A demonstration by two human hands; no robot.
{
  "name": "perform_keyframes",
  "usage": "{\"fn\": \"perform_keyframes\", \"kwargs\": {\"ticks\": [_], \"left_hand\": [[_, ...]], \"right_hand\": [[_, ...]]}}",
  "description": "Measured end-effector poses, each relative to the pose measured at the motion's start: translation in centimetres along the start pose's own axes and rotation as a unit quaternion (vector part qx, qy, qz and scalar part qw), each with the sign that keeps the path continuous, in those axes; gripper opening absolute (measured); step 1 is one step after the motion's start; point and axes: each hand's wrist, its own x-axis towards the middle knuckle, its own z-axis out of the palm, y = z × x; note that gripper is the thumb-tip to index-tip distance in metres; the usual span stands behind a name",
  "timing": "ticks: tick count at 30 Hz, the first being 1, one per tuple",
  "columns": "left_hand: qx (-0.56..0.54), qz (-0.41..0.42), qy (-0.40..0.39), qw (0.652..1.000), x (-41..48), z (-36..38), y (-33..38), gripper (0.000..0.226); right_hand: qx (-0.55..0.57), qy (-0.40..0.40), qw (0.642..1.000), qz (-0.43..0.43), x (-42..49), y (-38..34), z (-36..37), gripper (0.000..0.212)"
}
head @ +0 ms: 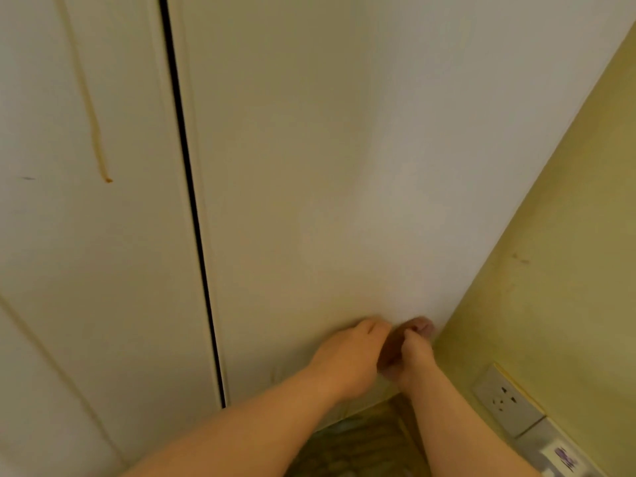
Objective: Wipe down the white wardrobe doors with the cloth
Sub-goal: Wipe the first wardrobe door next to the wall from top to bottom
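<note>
Two white wardrobe doors fill the view: the right door [309, 166] and the left door [86, 253], split by a dark vertical gap [192, 218]. A thin brown drip stain [98, 146] runs down the left door. Low on the right door, near its right edge, my left hand [347, 356] and my right hand [416, 359] meet. Both hold a small brownish-mauve cloth [422, 327] bunched between them against the door. Most of the cloth is hidden by my fingers.
A yellow-green wall [568, 235] meets the wardrobe on the right. It carries a grey power socket [506, 397] and a second plate [557, 452] below it. Patterned dark flooring [371, 442] shows under my forearms.
</note>
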Motion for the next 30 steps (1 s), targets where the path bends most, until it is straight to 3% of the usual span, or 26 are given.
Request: {"fn": "perform_keyframes", "kwargs": {"ticks": [1,3,9,12,15,17,22,24,26,30], "left_hand": [[-0.004,-0.007,-0.008,1.000,0.2,0.3,0.0,0.051],[-0.011,-0.017,-0.031,0.999,0.2,0.9,-0.4,0.044],[-0.016,-0.037,-0.074,0.996,-0.4,2.7,-2.9,0.042],[-0.028,-0.052,-0.088,0.994,-0.8,3.9,-3.5,0.043],[-0.036,-0.070,-0.094,0.992,-1.1,5.2,-4.2,0.039],[-0.044,-0.082,-0.108,0.990,-1.2,5.8,-4.8,0.041],[-0.039,-0.101,-0.146,0.983,-1.3,6.4,-5.4,0.048],[-0.043,-0.106,-0.144,0.983,-1.0,6.4,-5.3,0.048],[-0.054,-0.111,-0.136,0.983,-0.7,6.6,-5.3,0.046],[-0.078,-0.130,-0.129,0.980,-0.1,7.2,-4.5,0.037]], "right_hand": [[0.002,-0.019,0.997,0.071,0.0,1.2,-0.4,0.021],[0.015,-0.033,0.994,0.106,0.4,2.5,-0.9,0.021],[0.004,0.067,0.992,-0.108,2.7,1.4,-0.5,0.040],[-0.059,0.057,0.996,-0.025,3.7,3.3,-0.9,0.051],[-0.104,-0.013,0.990,0.093,3.5,6.1,-1.6,0.040],[-0.067,-0.018,0.991,0.113,3.5,6.6,-2.0,0.039],[-0.052,0.054,0.989,-0.125,7.1,3.0,-2.7,0.069],[-0.087,0.061,0.984,-0.146,7.6,2.5,-2.8,0.073],[-0.117,0.040,0.990,-0.071,6.5,3.8,-2.4,0.064],[-0.112,-0.066,0.979,0.157,3.2,7.7,-1.7,0.020]]}}
